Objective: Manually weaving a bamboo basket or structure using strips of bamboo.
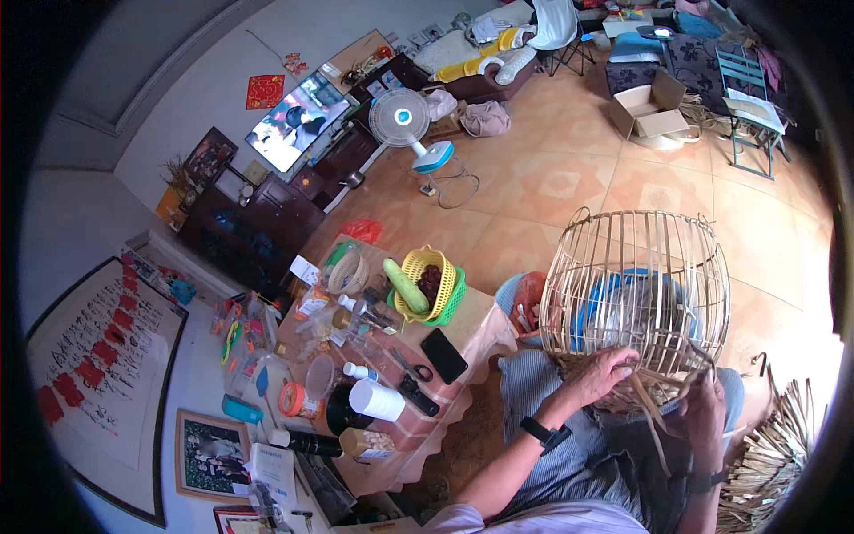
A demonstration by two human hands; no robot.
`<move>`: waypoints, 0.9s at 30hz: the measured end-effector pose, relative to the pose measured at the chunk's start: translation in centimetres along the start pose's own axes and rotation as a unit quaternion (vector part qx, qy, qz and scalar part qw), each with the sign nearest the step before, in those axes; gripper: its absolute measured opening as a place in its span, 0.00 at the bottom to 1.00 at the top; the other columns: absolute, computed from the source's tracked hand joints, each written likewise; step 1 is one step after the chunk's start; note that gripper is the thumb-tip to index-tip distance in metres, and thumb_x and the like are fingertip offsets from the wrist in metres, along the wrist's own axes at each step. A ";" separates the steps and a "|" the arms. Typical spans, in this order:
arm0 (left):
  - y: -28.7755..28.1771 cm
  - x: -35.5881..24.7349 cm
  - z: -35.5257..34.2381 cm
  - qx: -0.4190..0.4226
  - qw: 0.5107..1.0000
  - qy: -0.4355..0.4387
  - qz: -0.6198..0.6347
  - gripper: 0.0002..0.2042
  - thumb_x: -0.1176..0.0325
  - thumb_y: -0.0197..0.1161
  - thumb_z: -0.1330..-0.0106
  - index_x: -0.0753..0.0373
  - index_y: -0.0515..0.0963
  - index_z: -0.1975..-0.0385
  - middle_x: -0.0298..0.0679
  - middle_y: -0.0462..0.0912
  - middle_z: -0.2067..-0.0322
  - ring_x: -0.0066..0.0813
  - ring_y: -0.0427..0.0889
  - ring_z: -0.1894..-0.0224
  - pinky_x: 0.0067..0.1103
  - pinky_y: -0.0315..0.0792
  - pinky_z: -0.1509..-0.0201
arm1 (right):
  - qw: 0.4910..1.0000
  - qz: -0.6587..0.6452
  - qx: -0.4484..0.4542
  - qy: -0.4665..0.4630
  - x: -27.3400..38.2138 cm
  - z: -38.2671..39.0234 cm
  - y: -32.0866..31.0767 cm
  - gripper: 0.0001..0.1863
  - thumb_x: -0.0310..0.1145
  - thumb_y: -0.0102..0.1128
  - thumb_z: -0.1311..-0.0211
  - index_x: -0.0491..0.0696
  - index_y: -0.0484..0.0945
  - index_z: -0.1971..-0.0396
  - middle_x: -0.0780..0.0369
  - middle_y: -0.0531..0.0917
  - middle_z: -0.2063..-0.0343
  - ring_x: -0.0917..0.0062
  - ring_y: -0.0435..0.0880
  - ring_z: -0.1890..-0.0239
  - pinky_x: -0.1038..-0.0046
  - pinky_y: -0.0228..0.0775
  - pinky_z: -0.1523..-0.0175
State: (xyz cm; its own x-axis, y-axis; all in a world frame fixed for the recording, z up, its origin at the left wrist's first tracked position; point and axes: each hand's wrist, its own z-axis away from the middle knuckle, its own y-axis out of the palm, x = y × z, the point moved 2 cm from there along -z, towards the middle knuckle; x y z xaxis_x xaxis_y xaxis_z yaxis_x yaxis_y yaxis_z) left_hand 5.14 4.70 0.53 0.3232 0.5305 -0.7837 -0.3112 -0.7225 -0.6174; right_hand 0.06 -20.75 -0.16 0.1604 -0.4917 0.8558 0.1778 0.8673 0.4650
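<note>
An openwork basket (635,303) of thin bamboo strips sits on my lap, its upright ribs standing apart like a cage. At the left of its near side, my left hand (603,377) is closed, thumb and fingers pinching a flat bamboo strip (651,416) that hangs down between my hands. My right hand (705,411) is closed at the near right side of the basket, around a strip end by the weave. Its fingers are partly hidden. Through the ribs a blue basin (583,313) shows beyond the basket.
On my left a cloth-covered table (476,331) holds a phone (443,356), scissors (411,363), jars and a yellow basket (425,283) with a long green gourd. A pile of strips (783,458) lies at my right. A fan (400,120) stands on the tiled floor.
</note>
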 end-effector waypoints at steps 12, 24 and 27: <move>0.3 -1.3 2.6 -0.102 0.991 0.061 -0.057 0.21 0.79 0.56 0.28 0.57 0.71 0.37 0.51 0.83 0.51 0.50 0.84 0.45 0.39 0.76 0.37 | 0.985 -0.141 0.093 -0.034 -2.4 1.4 -6.6 0.20 0.48 0.50 0.19 0.47 0.75 0.44 0.65 0.80 0.67 0.83 0.74 0.77 0.81 0.67 0.76; -2.2 1.0 3.3 -0.183 0.983 0.010 0.014 0.20 0.86 0.46 0.34 0.64 0.79 0.47 0.47 0.87 0.51 0.42 0.86 0.45 0.32 0.78 0.38 | 0.995 0.000 -0.098 0.037 3.2 3.3 -13.7 0.16 0.47 0.54 0.20 0.48 0.77 0.58 0.68 0.81 0.71 0.84 0.80 0.77 0.83 0.66 0.78; -4.2 -0.6 4.4 -0.243 0.969 -0.028 -0.030 0.23 0.88 0.44 0.37 0.62 0.78 0.46 0.47 0.87 0.52 0.43 0.87 0.47 0.34 0.79 0.40 | 0.983 0.125 -0.064 0.115 6.3 5.6 -14.7 0.21 0.49 0.53 0.20 0.47 0.79 0.68 0.63 0.81 0.82 0.80 0.77 0.87 0.82 0.63 0.85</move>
State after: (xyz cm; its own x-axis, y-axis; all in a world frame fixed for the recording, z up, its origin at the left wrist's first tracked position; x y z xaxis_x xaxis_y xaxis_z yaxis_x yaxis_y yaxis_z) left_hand 2.39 9.38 3.29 0.2747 0.5910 -0.7585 0.1681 -0.8062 -0.5673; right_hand -6.97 -36.19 -0.36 0.4277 -0.2826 0.8586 0.2242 0.9534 0.2021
